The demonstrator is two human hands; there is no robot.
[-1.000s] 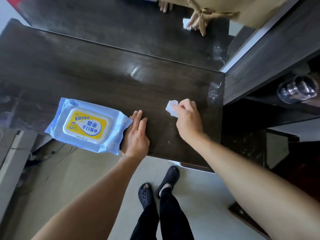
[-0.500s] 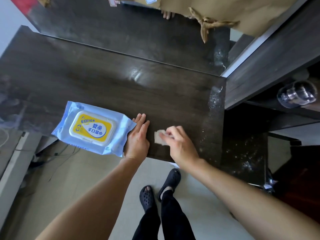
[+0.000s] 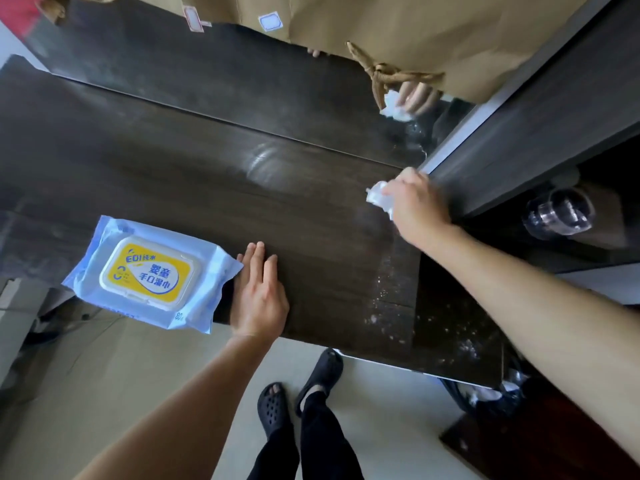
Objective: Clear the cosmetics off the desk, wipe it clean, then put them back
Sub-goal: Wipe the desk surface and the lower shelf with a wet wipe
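The dark wooden desk (image 3: 173,168) fills the middle of the view, with no cosmetics on it. My right hand (image 3: 417,206) grips a crumpled white wet wipe (image 3: 379,199) and presses it on the desk at the far right corner, close to the mirror frame. Flat on the desk near its front edge lies my left hand (image 3: 258,292), fingers straight, touching the right end of a blue pack of wet wipes (image 3: 152,273) with a yellow lid. White specks (image 3: 391,292) dot the desk's right end.
A mirror (image 3: 225,81) stands along the back of the desk and reflects my hand and the wipe. A brown paper bag (image 3: 398,32) with a rope handle hangs over it. A clear glass (image 3: 557,213) lies on a shelf at right. My feet in black clogs (image 3: 298,393) stand below.
My right hand has swept the wipe from the front middle of the desk out to the far right corner. My left hand and the pack have stayed put.
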